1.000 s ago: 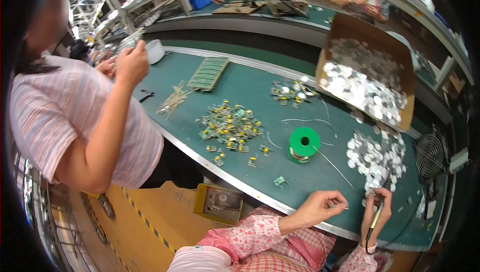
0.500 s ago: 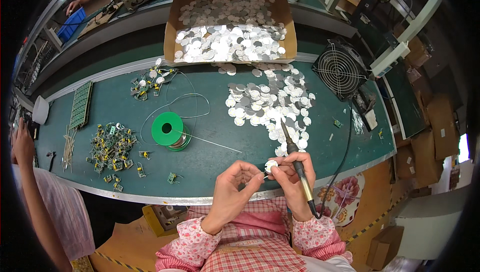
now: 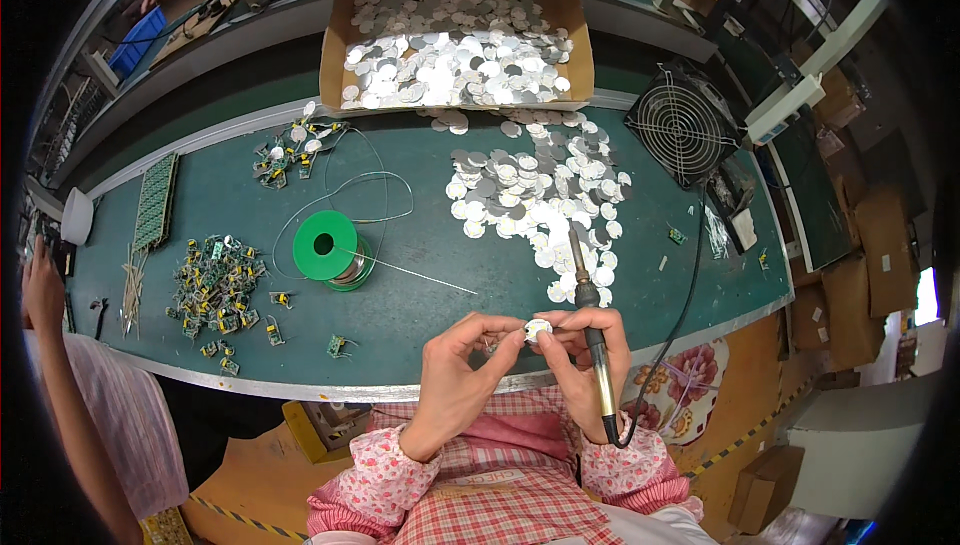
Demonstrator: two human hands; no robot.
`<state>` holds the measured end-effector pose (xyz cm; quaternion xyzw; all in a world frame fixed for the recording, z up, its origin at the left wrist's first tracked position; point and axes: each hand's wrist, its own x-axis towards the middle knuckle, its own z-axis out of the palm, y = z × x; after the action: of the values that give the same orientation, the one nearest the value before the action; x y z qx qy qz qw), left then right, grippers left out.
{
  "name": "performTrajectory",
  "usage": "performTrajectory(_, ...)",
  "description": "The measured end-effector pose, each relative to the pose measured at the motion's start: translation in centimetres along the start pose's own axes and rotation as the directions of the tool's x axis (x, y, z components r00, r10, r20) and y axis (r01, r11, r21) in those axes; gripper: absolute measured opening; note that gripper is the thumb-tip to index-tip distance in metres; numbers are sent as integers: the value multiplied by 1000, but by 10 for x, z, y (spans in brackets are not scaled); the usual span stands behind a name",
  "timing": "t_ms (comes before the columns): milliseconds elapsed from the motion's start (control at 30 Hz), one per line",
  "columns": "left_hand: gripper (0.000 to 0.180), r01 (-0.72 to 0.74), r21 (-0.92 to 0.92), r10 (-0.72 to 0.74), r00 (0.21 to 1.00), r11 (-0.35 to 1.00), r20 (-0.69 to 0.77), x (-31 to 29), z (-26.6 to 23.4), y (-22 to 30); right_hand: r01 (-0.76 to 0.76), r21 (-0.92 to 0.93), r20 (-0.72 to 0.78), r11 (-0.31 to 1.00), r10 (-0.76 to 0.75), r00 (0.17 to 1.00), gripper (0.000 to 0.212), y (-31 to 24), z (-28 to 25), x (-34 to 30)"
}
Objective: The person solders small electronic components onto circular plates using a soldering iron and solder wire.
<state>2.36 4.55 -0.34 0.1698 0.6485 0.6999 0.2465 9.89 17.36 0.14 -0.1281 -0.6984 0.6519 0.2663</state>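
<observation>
My left hand (image 3: pixel 452 375) and my right hand (image 3: pixel 580 377) meet over the table's near edge. Between their thumbs and fingertips is a small round white disc (image 3: pixel 537 329). A soldering iron (image 3: pixel 588 297) lies in the crook of my right hand, its tip pointing away from me. Something small shows under my left fingers, too hidden to name. Left of my hands stands a green spool of solder wire (image 3: pixel 318 247), its free end reaching toward me. Farther left lies a heap of small circuit boards (image 3: pixel 215 285) with yellow parts.
Many white and grey discs (image 3: pixel 530 185) are strewn beyond my hands, before a cardboard box (image 3: pixel 335 55) of more. A metal-grilled fan (image 3: pixel 680 125) stands right, near the iron's black cable (image 3: pixel 690 285). Discs with boards attached (image 3: pixel 300 150) lie far left. A co-worker's arm (image 3: pixel 70 395) is at left.
My left fingertips have come in against the disc. The iron has shifted slightly in my right hand. The whole view has moved a little.
</observation>
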Motion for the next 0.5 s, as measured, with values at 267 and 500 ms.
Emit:
performTrajectory(267,14,38,-127,-38,999,991,7,0,2,1,5,-28,-21,1000,-6,1000,22,-1,1,-1)
performTrajectory(500,14,65,-199,-66,998,978,0,0,2,6,4,-46,-15,999,-5,1000,20,-3,2,1)
